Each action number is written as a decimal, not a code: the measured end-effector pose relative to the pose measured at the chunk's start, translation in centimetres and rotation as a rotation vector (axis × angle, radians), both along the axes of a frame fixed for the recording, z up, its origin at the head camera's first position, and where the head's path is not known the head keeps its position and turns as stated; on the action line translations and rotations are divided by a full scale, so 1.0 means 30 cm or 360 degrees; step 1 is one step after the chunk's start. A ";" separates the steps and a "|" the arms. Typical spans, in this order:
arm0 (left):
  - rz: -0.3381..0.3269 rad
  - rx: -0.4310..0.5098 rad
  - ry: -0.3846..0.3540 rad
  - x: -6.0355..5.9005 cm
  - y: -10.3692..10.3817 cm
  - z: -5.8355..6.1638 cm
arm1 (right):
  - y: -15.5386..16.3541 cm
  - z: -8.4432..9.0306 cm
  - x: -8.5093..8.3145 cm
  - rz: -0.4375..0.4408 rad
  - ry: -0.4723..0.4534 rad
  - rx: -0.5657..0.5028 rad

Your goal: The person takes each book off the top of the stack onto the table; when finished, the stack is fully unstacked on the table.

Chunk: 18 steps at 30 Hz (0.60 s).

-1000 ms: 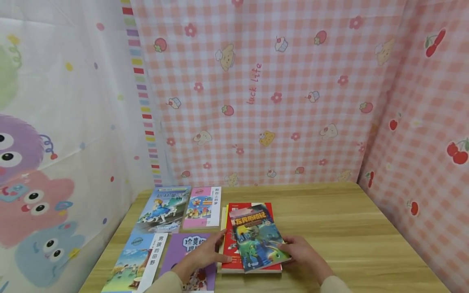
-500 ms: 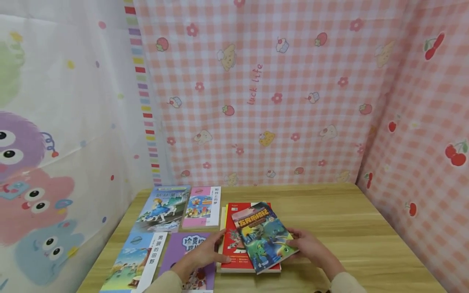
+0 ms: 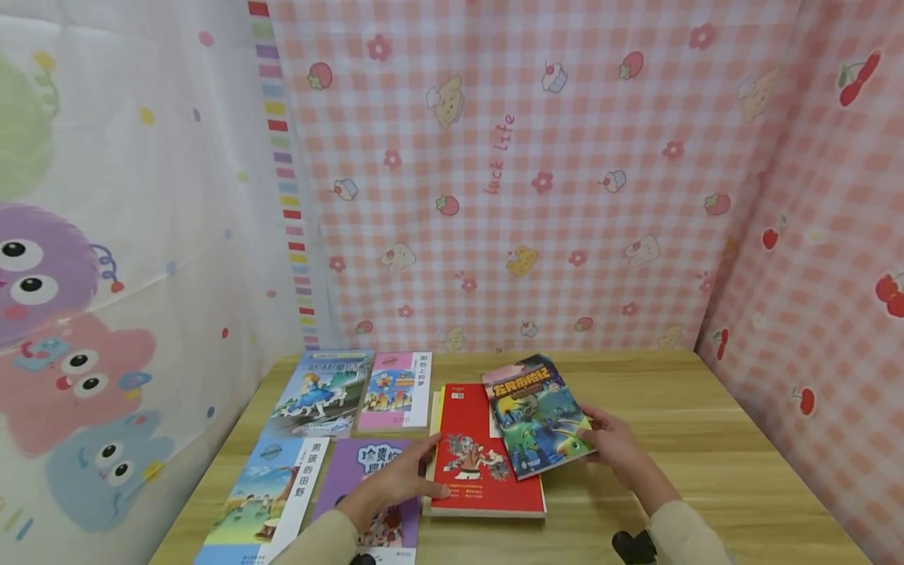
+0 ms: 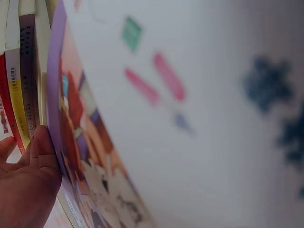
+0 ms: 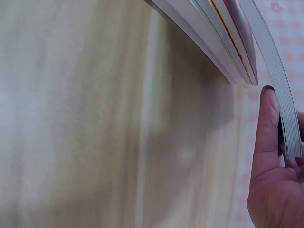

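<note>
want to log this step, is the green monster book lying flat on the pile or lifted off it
Lifted. The right hand grips the green monster book by its edge; the right wrist view shows it raised clear of the stack. It overlaps the red book.

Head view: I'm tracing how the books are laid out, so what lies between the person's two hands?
In the head view, the red book lies between the left hand and the right hand, which grips the green-covered book overlapping it.

Green-blue cartoon book (image 3: 537,413) in my right hand (image 3: 613,444); red book (image 3: 486,463), purple book (image 3: 373,502) by my left hand (image 3: 395,485); pink gingham backdrop (image 3: 537,173).
</note>
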<state>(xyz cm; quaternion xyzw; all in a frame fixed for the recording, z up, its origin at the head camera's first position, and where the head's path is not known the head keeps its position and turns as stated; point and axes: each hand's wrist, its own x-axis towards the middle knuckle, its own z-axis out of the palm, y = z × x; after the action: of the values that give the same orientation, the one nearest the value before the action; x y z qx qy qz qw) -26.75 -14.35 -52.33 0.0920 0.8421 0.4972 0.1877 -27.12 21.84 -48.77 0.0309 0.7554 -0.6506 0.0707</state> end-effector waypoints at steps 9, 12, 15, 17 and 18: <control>-0.0023 -0.0012 0.0016 -0.001 -0.006 -0.008 | 0.075 0.023 -0.062 -0.0092 -0.0003 -0.0078; -0.0021 -0.0014 0.0018 0.001 -0.006 -0.006 | 0.118 0.020 -0.086 -0.0130 -0.0023 -0.0091; -0.0018 -0.0012 0.0023 0.006 -0.010 -0.003 | 0.155 0.015 -0.104 -0.0159 -0.0044 -0.0094; -0.0020 -0.0015 0.0026 0.007 -0.013 -0.002 | 0.174 0.006 -0.117 -0.0173 -0.0061 -0.0095; -0.0023 -0.0012 0.0028 0.007 -0.013 -0.002 | 0.183 0.000 -0.124 -0.0176 -0.0066 -0.0090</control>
<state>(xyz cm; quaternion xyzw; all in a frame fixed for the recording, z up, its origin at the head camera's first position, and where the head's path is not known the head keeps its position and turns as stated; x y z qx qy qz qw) -26.55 -14.75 -52.39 0.1018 0.8449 0.4917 0.1841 -30.83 27.32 -48.78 0.0841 0.7323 -0.6739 0.0512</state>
